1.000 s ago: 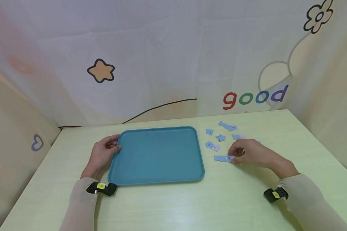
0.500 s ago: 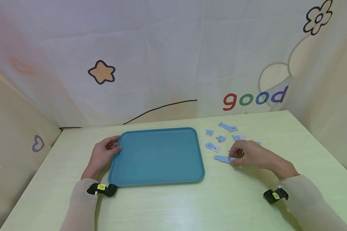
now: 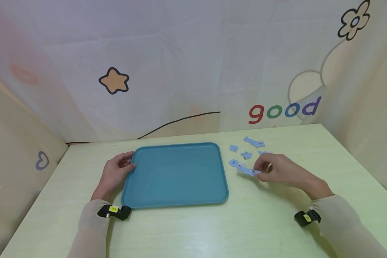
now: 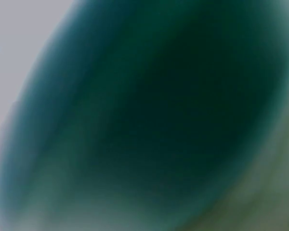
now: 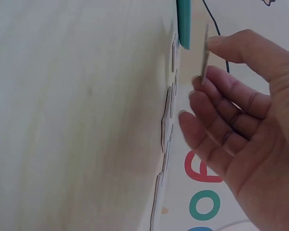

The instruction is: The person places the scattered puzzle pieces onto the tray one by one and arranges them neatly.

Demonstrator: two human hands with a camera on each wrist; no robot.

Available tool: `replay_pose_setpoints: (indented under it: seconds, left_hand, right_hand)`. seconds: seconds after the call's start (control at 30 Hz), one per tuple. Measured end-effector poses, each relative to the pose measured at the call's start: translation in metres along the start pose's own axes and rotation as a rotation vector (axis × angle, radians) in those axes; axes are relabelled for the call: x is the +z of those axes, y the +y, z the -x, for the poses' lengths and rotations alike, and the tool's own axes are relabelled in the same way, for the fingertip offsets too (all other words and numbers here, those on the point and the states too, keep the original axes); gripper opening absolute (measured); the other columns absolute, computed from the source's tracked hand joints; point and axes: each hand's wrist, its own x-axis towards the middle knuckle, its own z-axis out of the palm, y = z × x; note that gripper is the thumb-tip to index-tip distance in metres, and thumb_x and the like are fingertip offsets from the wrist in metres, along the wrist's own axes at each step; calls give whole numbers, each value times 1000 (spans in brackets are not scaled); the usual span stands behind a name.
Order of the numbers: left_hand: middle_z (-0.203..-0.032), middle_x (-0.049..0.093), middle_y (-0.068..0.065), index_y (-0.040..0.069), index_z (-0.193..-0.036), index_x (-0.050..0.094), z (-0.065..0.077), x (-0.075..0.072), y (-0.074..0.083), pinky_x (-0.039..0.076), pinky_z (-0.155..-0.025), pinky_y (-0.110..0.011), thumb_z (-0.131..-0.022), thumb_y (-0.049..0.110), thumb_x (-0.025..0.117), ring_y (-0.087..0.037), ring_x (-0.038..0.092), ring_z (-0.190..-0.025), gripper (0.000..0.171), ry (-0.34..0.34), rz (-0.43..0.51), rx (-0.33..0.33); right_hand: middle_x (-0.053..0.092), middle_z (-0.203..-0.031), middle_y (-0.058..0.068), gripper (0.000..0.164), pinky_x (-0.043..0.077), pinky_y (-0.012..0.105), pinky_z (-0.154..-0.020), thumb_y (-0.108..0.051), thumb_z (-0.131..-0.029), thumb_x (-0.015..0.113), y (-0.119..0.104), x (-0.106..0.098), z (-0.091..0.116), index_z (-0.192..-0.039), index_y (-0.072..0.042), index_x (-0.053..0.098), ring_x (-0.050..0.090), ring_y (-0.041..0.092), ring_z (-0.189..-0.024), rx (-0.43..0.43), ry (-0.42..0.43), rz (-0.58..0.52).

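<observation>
A blue rectangular tray (image 3: 177, 175) lies on the table, bare inside. My left hand (image 3: 114, 172) grips its left rim, thumb on top and fingers outside the edge. In the left wrist view a dark teal blur of the tray (image 4: 159, 106) fills most of the picture. To the tray's right, my right hand (image 3: 277, 170) pinches a long light-blue puzzle piece (image 3: 245, 170) by its right end. The right wrist view shows this thin piece (image 5: 205, 57) edge-on between thumb and fingers, raised off the table.
Several other light-blue puzzle pieces lie flat right of the tray, among them a long one (image 3: 254, 142), a small square one (image 3: 233, 148) and a jagged one (image 3: 246, 155). Behind the pale table (image 3: 193, 233) hangs a printed curtain (image 3: 180, 71).
The long puzzle piece has come up from the table in my right hand and moved slightly up and left, now overlapping another piece in view. My left hand stays on the tray.
</observation>
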Motion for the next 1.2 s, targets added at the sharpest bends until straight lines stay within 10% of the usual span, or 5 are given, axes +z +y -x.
replay_pose_setpoints:
  seconds: [1.2]
  left_hand:
    - [-137,63,-26,-5,-149,56,-1,1,-1,50,-109,-49,-103,4,68,-38,60,-126,49,20,14,3]
  right_hand:
    - [68,-104,1,18,59,45,-90,-12,-94,82,-68,3,-83,-109,-8,73,65,23,-97,-253,91,30]
